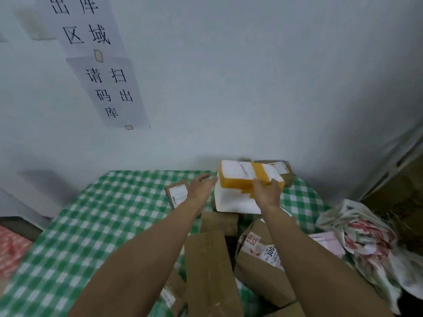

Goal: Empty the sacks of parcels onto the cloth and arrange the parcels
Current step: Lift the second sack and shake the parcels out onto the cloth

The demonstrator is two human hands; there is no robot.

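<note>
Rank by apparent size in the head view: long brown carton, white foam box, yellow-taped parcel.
long brown carton: largest, though nearest the camera.
yellow-taped parcel and white foam box: look alike, unranked.

Dim, flat indoor light with a cool blue-grey cast over the wall (251, 76); source not in view. Soft shadow patch on the wall at 9 o'clock, and it darkens toward 3 o'clock; near-black corner at 5 o'clock. No glare; yellow-taped parcel (242, 177) bright but not blown. Whole frame soft and smeary. Forearms (160, 248) at 6 o'clock blurred, no texture. Strong wide-angle bend: paper signs (107, 88) lean at 11 o'clock, checked cloth (91, 213) edges splay. Sign characters readable, parcel labels not.
</note>
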